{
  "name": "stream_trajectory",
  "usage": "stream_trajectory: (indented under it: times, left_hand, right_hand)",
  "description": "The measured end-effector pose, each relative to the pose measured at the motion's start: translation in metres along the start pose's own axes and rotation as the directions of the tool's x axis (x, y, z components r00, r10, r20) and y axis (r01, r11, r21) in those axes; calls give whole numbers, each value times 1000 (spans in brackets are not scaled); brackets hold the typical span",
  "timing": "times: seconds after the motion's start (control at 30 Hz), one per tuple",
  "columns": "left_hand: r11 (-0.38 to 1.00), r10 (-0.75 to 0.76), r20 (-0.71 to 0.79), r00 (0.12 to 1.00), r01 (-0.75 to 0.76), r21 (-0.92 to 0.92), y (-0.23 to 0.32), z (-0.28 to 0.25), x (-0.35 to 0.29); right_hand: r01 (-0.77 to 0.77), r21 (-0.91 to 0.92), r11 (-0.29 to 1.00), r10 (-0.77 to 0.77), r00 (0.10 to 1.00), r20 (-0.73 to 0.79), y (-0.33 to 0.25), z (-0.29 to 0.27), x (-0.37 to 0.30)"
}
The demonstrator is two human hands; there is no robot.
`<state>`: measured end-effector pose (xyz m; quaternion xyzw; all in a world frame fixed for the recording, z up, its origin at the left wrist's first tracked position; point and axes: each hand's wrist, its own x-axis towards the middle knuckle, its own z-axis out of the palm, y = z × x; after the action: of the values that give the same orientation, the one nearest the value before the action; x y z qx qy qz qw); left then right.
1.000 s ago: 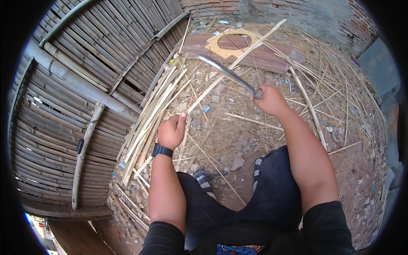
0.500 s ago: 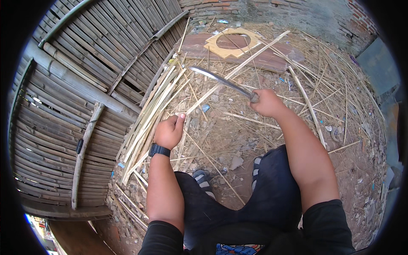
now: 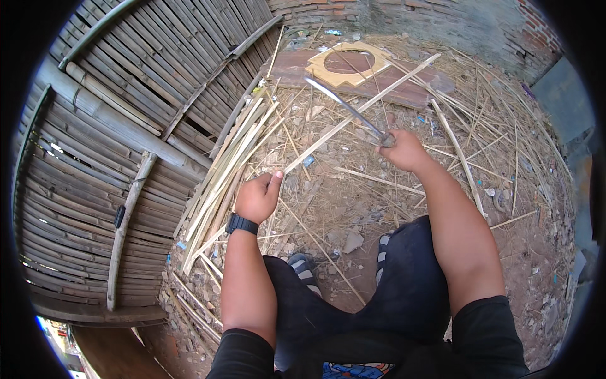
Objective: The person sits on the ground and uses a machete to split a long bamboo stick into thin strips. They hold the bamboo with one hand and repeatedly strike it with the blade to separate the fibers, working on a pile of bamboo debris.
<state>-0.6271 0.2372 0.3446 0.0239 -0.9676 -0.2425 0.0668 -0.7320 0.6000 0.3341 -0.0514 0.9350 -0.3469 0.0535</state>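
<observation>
A bamboo fence (image 3: 113, 126) stands at left beside split strips (image 3: 230, 161). The left hand (image 3: 257, 197) is clenched around a long bamboo strip (image 3: 353, 107); the right hand (image 3: 404, 150) grips a curved knife (image 3: 346, 106) raised above the strip.

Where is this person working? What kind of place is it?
Probably an outdoor yard where bamboo is split: a woven bamboo wall, a bundle of split strips on dirt ground, and a brick wall.
</observation>
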Motion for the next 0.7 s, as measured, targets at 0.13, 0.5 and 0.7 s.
stream_trajectory:
  times: [0.13, 0.5, 0.7]
  left_hand:
    - [994, 77, -30, 997, -79, -79, 6, 8, 2]
    - [991, 33, -96, 995, -45, -124, -1, 6, 5]
    - [979, 93, -73, 993, -104, -173, 10, 10, 2]
  right_hand:
    - [340, -314, 887, -329, 940, 88, -37, 7, -17]
    - [9, -44, 999, -17, 985, -173, -8, -3, -2]
    - [251, -386, 888, -246, 967, 61, -65, -7, -28]
